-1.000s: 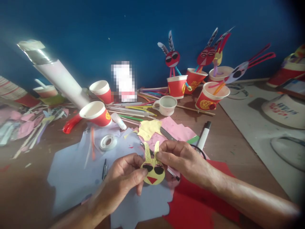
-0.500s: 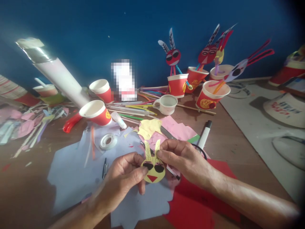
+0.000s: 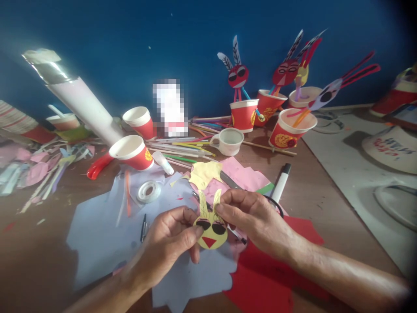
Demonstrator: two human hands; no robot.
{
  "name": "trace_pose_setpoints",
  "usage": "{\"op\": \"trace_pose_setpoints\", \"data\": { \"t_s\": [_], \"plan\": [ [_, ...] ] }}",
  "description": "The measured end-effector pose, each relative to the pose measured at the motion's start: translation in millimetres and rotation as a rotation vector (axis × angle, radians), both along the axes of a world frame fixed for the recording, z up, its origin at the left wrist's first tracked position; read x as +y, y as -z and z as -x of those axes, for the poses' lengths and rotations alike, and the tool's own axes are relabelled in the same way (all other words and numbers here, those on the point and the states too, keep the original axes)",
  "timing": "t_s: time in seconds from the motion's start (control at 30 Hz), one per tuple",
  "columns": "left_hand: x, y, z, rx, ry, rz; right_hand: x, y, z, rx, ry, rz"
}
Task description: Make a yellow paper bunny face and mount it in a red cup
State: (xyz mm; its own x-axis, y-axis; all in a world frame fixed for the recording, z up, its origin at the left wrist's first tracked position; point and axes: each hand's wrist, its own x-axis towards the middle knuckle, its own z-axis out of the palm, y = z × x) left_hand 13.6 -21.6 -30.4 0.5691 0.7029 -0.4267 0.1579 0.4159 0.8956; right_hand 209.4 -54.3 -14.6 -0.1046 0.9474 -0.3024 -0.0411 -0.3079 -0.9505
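A yellow paper bunny face [image 3: 213, 241] with black eyes, a red triangle and two long leaf-marked ears is held up between my hands. My left hand [image 3: 174, 234] pinches its left edge, the thumb lying near one black eye. At the ear on the right, my right hand [image 3: 244, 211] grips with thumb and fingertips. Beneath them lie blue-grey paper [image 3: 104, 234], red paper [image 3: 270, 274] and pink paper [image 3: 244, 174]. A scrap of yellow paper [image 3: 205, 174] rests just beyond the ears. Scissors are partly hidden behind my right hand.
Red paper cups [image 3: 132, 153] stand across the back, some at right holding paper figures [image 3: 238, 77]. A white cup [image 3: 229, 141], coloured sticks [image 3: 189, 148], a tape roll [image 3: 149, 191], a marker [image 3: 280, 181] and a small bottle [image 3: 163, 162] lie around. A large white tube [image 3: 81, 104] leans at left.
Both hands still hold the yellow bunny face, which has shifted very slightly right. The whole view has moved a little; nothing was taken up or let go.
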Motion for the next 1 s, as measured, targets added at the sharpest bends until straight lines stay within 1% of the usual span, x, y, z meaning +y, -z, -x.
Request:
{"op": "trace_pose_setpoints", "data": {
  "t_s": [0.13, 0.27, 0.47, 0.73, 1.0],
  "plan": [
    [-0.4, -0.3, 0.2, -0.004, 0.003, -0.005, -0.1, -2.6, 0.3, -0.003, 0.012, 0.018],
    [-0.9, -0.6, 1.3, 0.014, 0.006, -0.044, 0.1, -4.6, 0.1, -0.037, 0.021, 0.047],
    [-0.8, -1.9, 1.5, 0.057, 0.012, -0.079, 0.5, -2.6, 0.6, -0.017, 0.038, 0.053],
    [-1.7, -9.0, -4.6, 0.084, -0.021, -0.094, -0.6, -1.4, 0.7, 0.024, 0.053, 0.056],
    [0.5, -4.5, -1.6, 0.067, 0.016, -0.102, -1.0, 0.3, 0.6, 0.043, 0.064, 0.063]
  ]
}}
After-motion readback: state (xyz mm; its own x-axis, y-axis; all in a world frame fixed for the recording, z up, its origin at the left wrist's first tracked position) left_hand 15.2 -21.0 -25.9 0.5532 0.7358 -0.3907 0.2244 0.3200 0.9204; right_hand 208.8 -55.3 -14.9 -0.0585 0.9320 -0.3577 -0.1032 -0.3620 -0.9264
